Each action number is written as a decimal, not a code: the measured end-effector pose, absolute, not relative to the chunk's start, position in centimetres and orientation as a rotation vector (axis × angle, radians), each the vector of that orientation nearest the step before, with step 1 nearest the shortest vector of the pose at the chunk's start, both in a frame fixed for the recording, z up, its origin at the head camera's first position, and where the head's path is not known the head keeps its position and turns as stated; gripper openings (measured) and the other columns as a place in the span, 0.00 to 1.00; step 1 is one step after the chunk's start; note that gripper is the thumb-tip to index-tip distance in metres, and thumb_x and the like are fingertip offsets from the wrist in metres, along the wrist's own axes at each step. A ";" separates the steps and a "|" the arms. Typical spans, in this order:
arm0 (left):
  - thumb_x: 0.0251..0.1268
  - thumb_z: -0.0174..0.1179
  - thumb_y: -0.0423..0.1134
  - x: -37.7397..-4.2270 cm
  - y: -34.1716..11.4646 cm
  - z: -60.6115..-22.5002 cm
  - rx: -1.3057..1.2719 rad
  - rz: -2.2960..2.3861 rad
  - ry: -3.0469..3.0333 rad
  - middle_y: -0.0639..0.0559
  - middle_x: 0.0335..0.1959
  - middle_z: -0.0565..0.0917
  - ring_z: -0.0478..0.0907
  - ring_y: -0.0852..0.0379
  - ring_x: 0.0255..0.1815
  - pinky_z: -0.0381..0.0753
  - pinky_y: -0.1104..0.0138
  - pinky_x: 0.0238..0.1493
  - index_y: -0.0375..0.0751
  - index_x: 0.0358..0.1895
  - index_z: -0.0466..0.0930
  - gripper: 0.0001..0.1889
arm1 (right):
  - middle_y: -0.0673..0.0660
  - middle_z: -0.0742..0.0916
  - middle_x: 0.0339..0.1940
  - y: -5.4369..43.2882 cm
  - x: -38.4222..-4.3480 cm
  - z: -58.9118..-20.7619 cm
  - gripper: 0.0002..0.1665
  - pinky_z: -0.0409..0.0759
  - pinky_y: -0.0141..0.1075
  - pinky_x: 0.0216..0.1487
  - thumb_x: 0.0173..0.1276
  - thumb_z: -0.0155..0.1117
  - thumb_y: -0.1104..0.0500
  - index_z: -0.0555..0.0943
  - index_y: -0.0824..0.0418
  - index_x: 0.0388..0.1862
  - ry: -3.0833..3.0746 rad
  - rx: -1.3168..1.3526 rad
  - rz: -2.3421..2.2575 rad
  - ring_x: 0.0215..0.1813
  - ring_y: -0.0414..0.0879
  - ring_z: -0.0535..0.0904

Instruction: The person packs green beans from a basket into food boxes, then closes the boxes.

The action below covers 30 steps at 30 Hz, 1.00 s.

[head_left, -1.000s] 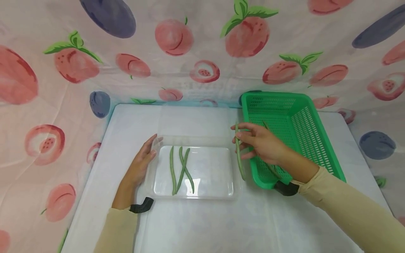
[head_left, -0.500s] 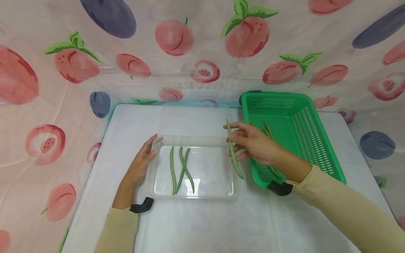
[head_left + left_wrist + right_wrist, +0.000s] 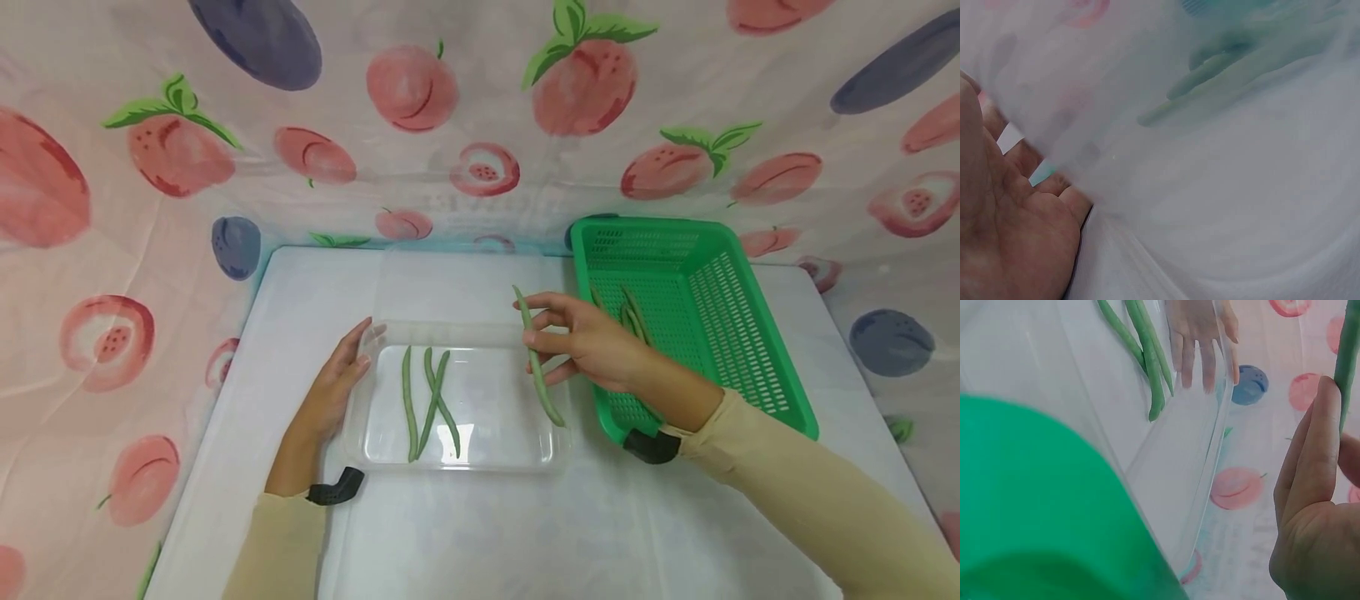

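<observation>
My right hand (image 3: 592, 342) pinches a green bean (image 3: 538, 375) between thumb and fingers, over the right end of a clear plastic box (image 3: 487, 408). The bean slants, its lower tip near the box's right rim. In the right wrist view this bean (image 3: 1349, 356) rises from between the thumb and straight fingers (image 3: 1319, 456). Several green beans lie in the left half of the box, one alone (image 3: 408, 404) and two crossed (image 3: 435, 392). My left hand (image 3: 337, 379) rests against the box's left wall with fingers extended. The left wrist view shows those beans (image 3: 1229, 75) blurred through the wall.
A green slotted basket (image 3: 757, 333) stands just right of the box, with more green beans (image 3: 633, 317) inside, partly hidden by my right forearm. A faint clear panel (image 3: 465, 287) extends behind the box. A fruit-print cloth (image 3: 480, 100) backs the white table (image 3: 480, 533).
My right hand has carried the green bean leftward from the basket's edge to over the box's right end. The left hand and the beans in the box have stayed in place.
</observation>
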State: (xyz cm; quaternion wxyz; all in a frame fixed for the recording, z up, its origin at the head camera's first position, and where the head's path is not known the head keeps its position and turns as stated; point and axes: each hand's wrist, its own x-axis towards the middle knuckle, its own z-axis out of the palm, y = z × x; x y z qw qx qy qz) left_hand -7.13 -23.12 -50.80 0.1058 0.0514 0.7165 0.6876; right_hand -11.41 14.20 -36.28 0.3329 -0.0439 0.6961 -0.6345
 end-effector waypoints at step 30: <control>0.84 0.44 0.41 -7.0 -23.2 -50.6 0.160 2.042 2.078 0.51 0.85 0.50 0.64 0.41 0.75 0.83 0.59 0.55 0.54 0.83 0.48 0.31 | 0.54 0.89 0.41 12.6 -11.0 -36.4 0.19 0.89 0.44 0.33 0.78 0.60 0.60 0.70 0.62 0.63 1.708 -0.137 -1.626 0.36 0.49 0.89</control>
